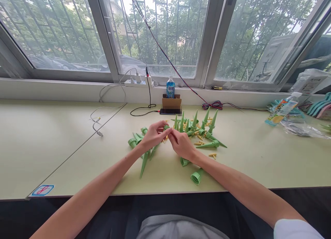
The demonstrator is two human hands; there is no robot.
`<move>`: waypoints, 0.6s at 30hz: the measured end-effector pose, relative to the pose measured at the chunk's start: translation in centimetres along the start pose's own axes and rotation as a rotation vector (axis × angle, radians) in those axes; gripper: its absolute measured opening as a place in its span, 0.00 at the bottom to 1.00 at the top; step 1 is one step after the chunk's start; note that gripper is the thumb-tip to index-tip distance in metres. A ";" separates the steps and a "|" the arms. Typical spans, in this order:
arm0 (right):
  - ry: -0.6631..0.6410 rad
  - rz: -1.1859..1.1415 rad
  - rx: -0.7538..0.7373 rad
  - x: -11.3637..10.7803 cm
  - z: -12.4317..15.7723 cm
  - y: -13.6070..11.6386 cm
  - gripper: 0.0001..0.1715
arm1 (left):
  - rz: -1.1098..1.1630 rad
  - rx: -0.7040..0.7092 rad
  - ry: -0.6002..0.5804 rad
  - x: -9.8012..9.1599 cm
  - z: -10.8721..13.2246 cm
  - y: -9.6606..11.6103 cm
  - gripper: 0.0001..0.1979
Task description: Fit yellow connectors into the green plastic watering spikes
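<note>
My left hand [154, 135] is closed round a green plastic watering spike [166, 127], of which only the threaded collar end shows between the fingers. Against it, my right hand [182, 144] pinches with thumb and fingertips; whatever is in that pinch is hidden. Several green spikes lie left of my left hand, one long spike [144, 165] pointing toward me. Beyond my right hand more spikes stand upright, such as one green spike [206, 119], among small yellow plastic pieces [199, 142]. Under my right wrist lies a green spike with a threaded opening [196, 177].
Behind the pile, a phone [168, 111] lies before a cardboard box [171, 101] with a blue bottle [170, 88]. A power strip [138, 82] and cables are at the back. On the right lies a tilted drink bottle [283, 109] beside plastic bags. A white cable [97, 129] lies left.
</note>
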State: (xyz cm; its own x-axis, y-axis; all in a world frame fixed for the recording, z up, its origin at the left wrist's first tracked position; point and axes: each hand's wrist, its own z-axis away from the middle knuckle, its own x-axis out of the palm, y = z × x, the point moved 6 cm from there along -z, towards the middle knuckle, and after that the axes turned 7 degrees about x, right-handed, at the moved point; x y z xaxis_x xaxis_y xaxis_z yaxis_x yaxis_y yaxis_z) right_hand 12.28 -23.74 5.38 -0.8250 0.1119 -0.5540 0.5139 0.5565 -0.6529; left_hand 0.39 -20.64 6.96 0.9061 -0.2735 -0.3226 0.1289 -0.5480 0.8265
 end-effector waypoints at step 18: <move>-0.002 0.007 -0.004 0.1 0.0 0.1 0.16 | -0.030 0.030 -0.022 0.1 -0.1 0.8 0.15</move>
State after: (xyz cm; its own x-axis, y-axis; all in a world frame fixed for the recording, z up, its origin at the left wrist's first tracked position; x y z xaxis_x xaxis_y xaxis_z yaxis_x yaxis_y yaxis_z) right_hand 12.24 -23.68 5.26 -0.8207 0.1141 -0.5599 0.5189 0.5590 -0.6468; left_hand 0.67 -21.03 7.60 0.8928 -0.2737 -0.3577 0.1438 -0.5794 0.8022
